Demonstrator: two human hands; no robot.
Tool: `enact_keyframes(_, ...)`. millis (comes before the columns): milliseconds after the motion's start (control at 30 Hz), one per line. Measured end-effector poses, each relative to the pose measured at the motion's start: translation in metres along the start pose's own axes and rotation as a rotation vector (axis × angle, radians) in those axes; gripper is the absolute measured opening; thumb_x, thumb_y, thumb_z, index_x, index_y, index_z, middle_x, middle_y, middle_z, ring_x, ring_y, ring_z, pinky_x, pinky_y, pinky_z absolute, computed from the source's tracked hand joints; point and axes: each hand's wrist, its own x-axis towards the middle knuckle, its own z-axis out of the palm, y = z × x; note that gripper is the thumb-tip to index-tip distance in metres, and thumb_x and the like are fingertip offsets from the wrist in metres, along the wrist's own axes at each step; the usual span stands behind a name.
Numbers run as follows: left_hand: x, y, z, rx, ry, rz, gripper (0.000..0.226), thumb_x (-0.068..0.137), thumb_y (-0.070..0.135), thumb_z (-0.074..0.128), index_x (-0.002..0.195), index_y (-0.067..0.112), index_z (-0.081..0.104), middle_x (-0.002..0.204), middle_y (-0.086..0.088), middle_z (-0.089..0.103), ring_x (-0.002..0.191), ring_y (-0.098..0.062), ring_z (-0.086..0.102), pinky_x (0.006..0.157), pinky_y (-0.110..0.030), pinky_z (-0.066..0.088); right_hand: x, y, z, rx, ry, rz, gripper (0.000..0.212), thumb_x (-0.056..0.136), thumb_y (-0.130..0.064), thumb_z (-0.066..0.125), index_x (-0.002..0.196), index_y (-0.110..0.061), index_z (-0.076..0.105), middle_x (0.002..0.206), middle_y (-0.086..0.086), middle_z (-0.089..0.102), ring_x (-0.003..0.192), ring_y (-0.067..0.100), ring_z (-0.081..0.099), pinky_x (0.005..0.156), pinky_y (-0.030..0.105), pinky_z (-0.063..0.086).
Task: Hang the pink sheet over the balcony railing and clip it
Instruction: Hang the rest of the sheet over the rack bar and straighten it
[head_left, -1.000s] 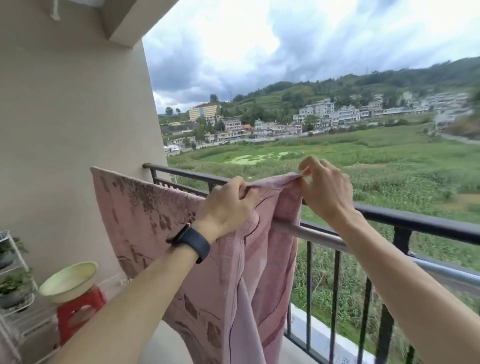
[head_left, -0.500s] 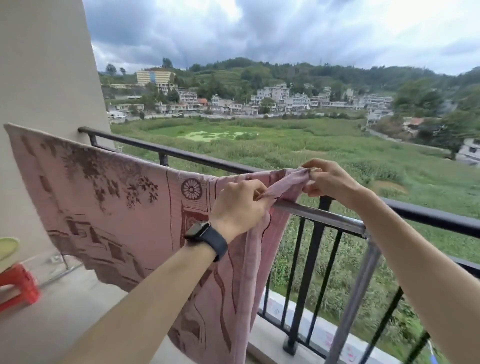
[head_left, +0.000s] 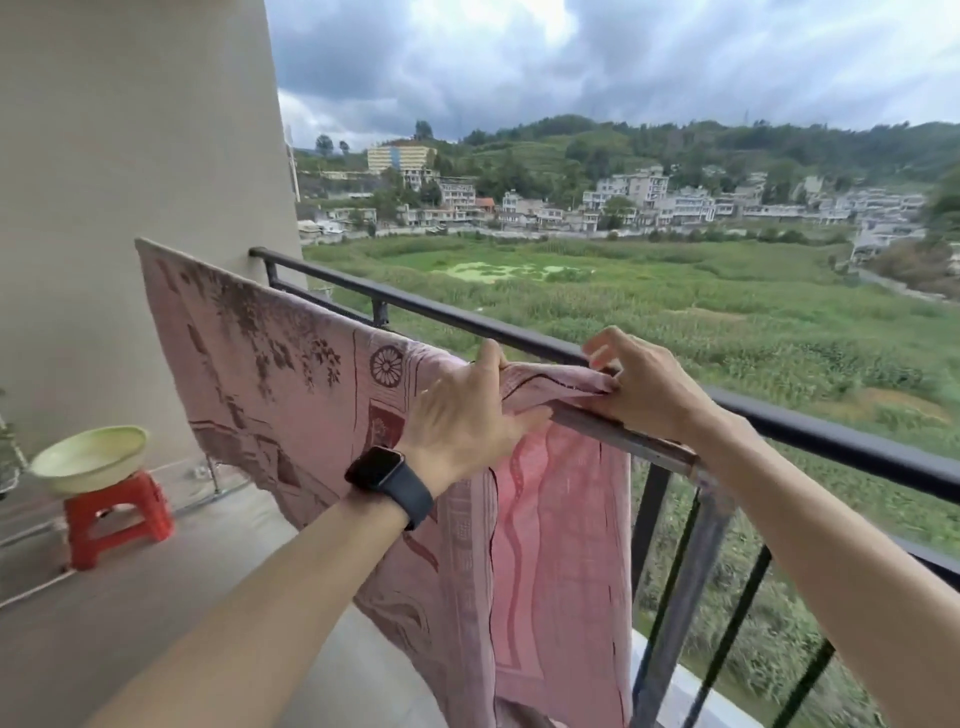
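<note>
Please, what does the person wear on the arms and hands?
Both forearms are bare, with no sleeves in view. The left wrist carries a black smartwatch with a dark strap. The left hand and right hand show no gloves.

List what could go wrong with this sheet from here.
1. No clip shows on the pink sheet. Only the left hand and right hand hold its end on the grey rail, so if released unclipped it may slide off.
2. The end between the hands is bunched, so a clip might grip poorly there.
3. Dark clouds hang overhead, and wind or rain could undo the work.
</note>
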Motion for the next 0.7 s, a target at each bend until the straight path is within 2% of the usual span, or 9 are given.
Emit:
enact_keyframes(67, -0.007, 0.0, 0.002, 0.201, 0.051, 0.031, 0.053, 0.087, 0.07, 0.048, 0.105, 0.022, 0.033, 0.08, 0.001, 0.057, 0.068, -0.025, 0.059, 0.055, -0.035, 0.048, -0.001, 0.01, -0.005, 0.036, -0.066, -0.033, 0.046, 0.079, -0.033, 0.083, 0.118, -0.027, 0.06, 0.111, -0.009, 0.066, 0.082, 0.005, 0.059, 0.072, 0.023, 0.043)
enact_keyframes(167, -0.017, 0.008, 0.004, 0.279, 0.078, 0.066, 0.058, 0.082, 0.078, 0.031, 0.108, 0.027, 0.038, 0.087, 0.004, 0.064, 0.068, -0.024, 0.064, 0.053, -0.031, 0.044, -0.008, 0.027, -0.009, 0.115, -0.004, -0.063, 0.04, 0.075, -0.025, 0.085, 0.11, -0.025, 0.067, 0.103, -0.01, 0.068, 0.076, -0.005, 0.058, 0.071, 0.021, 0.046)
enact_keyframes(267, -0.02, 0.027, 0.009, 0.323, 0.074, 0.106, 0.043, 0.087, 0.071, 0.045, 0.106, 0.033, 0.043, 0.09, 0.007, 0.066, 0.075, -0.024, 0.067, 0.058, -0.031, 0.048, -0.018, 0.041, -0.01, 0.168, 0.025, -0.057, 0.038, 0.074, -0.022, 0.084, 0.108, -0.02, 0.069, 0.099, -0.009, 0.068, 0.074, 0.004, 0.062, 0.074, 0.022, 0.049)
enact_keyframes(367, -0.022, 0.049, 0.012, 0.306, 0.079, 0.091, 0.033, 0.087, 0.066, 0.054, 0.102, 0.036, 0.051, 0.091, 0.01, 0.069, 0.084, -0.021, 0.068, 0.066, -0.034, 0.053, -0.028, 0.062, -0.008, 0.242, 0.049, -0.018, 0.026, 0.073, -0.022, 0.086, 0.096, -0.02, 0.073, 0.09, -0.009, 0.071, 0.071, -0.004, 0.063, 0.071, 0.02, 0.052)
enact_keyframes(433, -0.021, 0.058, 0.012, 0.281, 0.086, 0.063, 0.03, 0.088, 0.062, 0.055, 0.101, 0.036, 0.058, 0.091, 0.013, 0.071, 0.087, -0.018, 0.068, 0.07, -0.036, 0.055, -0.034, 0.074, -0.009, 0.268, 0.074, 0.009, 0.02, 0.074, -0.023, 0.087, 0.09, -0.021, 0.076, 0.083, -0.01, 0.073, 0.07, -0.003, 0.067, 0.071, 0.02, 0.056)
enact_keyframes(500, -0.021, 0.068, 0.015, 0.322, 0.137, 0.076, 0.024, 0.092, 0.056, 0.054, 0.101, 0.035, 0.062, 0.086, 0.011, 0.072, 0.085, -0.02, 0.069, 0.066, -0.034, 0.054, -0.042, 0.081, -0.013, 0.333, 0.088, 0.004, 0.02, 0.074, -0.019, 0.087, 0.091, -0.02, 0.076, 0.083, -0.011, 0.073, 0.071, 0.002, 0.07, 0.07, 0.021, 0.057)
enact_keyframes(600, -0.028, 0.087, 0.019, 0.426, 0.288, 0.171, 0.023, 0.093, 0.052, 0.056, 0.092, 0.032, 0.068, 0.072, 0.008, 0.069, 0.067, -0.023, 0.068, 0.05, -0.028, 0.046, -0.055, 0.085, -0.022, 0.464, 0.148, 0.006, 0.026, 0.072, -0.012, 0.086, 0.094, -0.021, 0.074, 0.091, -0.009, 0.074, 0.072, 0.005, 0.072, 0.072, 0.026, 0.06)
enact_keyframes(700, -0.041, 0.106, 0.023, 0.413, 0.398, 0.198, 0.031, 0.092, 0.056, 0.05, 0.086, 0.031, 0.068, 0.072, 0.009, 0.067, 0.057, -0.02, 0.065, 0.043, -0.025, 0.046, -0.074, 0.088, -0.029, 0.509, 0.136, 0.01, 0.029, 0.073, -0.01, 0.083, 0.096, -0.022, 0.07, 0.094, -0.012, 0.071, 0.073, 0.0, 0.07, 0.064, 0.017, 0.057)
